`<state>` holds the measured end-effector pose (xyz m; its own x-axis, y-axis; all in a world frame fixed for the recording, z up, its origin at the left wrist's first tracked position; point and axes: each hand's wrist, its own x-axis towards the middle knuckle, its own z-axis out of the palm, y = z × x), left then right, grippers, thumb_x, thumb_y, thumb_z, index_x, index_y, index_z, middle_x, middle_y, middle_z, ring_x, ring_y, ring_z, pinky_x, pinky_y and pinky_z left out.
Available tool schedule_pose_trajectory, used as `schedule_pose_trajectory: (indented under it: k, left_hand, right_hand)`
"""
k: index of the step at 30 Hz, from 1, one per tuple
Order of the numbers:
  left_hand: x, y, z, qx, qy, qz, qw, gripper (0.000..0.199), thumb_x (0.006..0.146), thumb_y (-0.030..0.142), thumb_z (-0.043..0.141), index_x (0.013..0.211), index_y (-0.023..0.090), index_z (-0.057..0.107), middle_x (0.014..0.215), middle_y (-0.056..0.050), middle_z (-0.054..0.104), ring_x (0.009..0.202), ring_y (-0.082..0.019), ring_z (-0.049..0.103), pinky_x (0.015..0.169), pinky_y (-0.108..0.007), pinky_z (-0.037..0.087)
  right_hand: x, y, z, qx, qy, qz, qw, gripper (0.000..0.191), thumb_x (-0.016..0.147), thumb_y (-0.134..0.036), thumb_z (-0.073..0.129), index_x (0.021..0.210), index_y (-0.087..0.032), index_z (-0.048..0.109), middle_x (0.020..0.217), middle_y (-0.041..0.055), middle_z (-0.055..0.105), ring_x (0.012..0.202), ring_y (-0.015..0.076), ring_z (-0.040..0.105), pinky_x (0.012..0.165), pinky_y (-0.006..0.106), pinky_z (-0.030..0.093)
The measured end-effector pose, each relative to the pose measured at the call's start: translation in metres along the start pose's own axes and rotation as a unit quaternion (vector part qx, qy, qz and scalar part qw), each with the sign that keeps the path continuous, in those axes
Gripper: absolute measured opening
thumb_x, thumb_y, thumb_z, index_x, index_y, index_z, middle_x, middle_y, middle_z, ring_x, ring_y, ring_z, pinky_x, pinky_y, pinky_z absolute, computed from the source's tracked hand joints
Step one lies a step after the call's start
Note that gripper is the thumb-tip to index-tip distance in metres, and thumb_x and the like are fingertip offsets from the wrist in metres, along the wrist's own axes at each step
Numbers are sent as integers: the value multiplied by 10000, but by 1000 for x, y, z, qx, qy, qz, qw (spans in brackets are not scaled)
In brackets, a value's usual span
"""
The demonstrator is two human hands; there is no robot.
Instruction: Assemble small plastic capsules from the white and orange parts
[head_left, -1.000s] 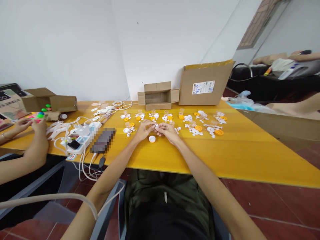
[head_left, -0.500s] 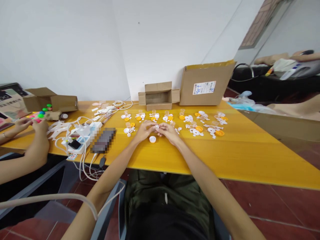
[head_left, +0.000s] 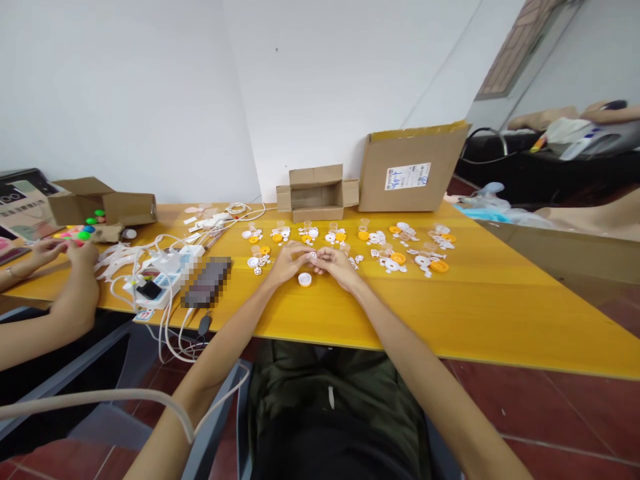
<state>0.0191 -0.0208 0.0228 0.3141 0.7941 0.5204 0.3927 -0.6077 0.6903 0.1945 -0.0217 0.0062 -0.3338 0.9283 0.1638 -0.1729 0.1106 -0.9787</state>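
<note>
Meeting over a yellow table (head_left: pixel 480 313), a person's left hand (head_left: pixel 289 263) and right hand (head_left: pixel 336 263) are pinching a small white piece (head_left: pixel 313 255) with dark spots, the fingertips of both hands clamping on it from either side. Just below the hands, on the near side, a white cup (head_left: pixel 305 280) is standing on the tabletop. Beyond and to the right, small piles of white and orange plastic parts (head_left: pixel 395 263) are lying in rows. Behind them an open cardboard box (head_left: pixel 317 215) is sitting beside a larger carton (head_left: pixel 407 190). At far left, a co-worker's hands (head_left: pixel 83 255) are working near colourful balls (head_left: pixel 84 235).
</note>
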Motion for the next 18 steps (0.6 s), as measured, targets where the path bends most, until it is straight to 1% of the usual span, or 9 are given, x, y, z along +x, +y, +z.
schedule_pose_trajectory:
  k: [5,10,18]
  left_hand:
    - [0,0,-1,0,-4,8,1000,167,917,360,681,920,259,814,883,-41,790,893,-224,677,937,-413,505]
    - [1,-2,0,5,-10,4,1000,164,918,361,682,921,261,812,866,-43,785,890,-224,673,944,-413,502]
    - [1,-3,0,13,-13,0,1000,137,898,319,700,953,258,809,907,-39,781,934,-226,657,934,-397,505]
  right_hand:
    - [0,0,1,4,9,4,1000,496,480,-516,944,661,-227,583,626,-13,684,553,143,623,540,271,524]
    - [0,2,0,-4,5,-5,1000,484,522,-517,933,663,-231,570,640,-3,697,570,152,632,541,277,535]
    - [2,6,0,-8,14,-5,1000,463,540,-480,928,674,-227,565,642,-9,683,553,147,634,518,266,533]
